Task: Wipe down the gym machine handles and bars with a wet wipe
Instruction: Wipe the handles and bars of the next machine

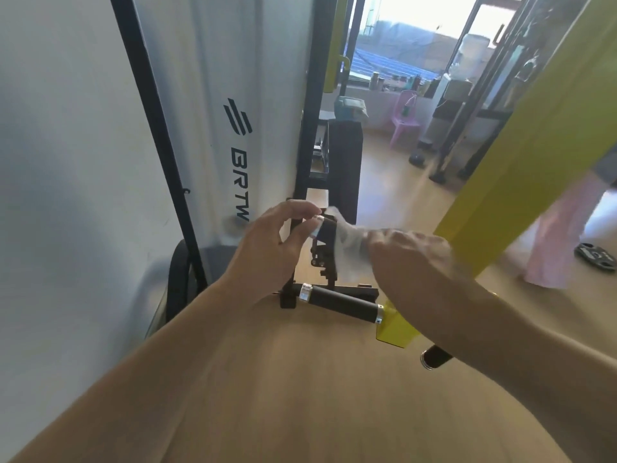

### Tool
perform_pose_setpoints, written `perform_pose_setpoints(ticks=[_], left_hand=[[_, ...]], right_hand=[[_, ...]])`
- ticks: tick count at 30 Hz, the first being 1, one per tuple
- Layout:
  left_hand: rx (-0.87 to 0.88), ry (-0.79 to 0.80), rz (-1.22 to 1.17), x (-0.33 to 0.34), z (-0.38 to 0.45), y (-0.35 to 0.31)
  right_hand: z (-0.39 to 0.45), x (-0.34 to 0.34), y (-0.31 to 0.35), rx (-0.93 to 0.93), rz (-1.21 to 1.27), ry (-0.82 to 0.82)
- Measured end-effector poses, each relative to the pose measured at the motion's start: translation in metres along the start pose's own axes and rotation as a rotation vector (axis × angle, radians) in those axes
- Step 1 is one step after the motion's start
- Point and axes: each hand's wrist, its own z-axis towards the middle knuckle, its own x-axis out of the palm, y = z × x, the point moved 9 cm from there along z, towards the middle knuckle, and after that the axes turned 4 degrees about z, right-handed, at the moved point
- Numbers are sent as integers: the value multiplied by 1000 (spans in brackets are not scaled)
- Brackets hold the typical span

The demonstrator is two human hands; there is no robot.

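A white wet wipe (350, 243) is stretched between my two hands in the middle of the view. My left hand (270, 245) pinches its left end with fingertips. My right hand (410, 255) grips the wipe's right end. Just below the hands a black handle (344, 304) with silver end rings sticks out leftward from a yellow-green machine arm (521, 155). A second black handle end (434, 357) shows under my right forearm, mostly hidden.
A white shroud with black lettering (233, 111) and black frame bars (160, 128) stands at the left. Beyond lie a wooden floor, a pink chair (405, 118), a window, a weight plate (596, 257) and a person in pink trousers (561, 242) at the right.
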Motion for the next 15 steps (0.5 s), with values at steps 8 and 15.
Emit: perform_pose_setpoints(ticks=[8,15], left_hand=[[-75,-19,-28,-4,-6,-3],[-25,-16,25,-7,-9,-9]], right_hand=[[10,5,9,-76,264,153],[31,13,38,-171,508,-113]])
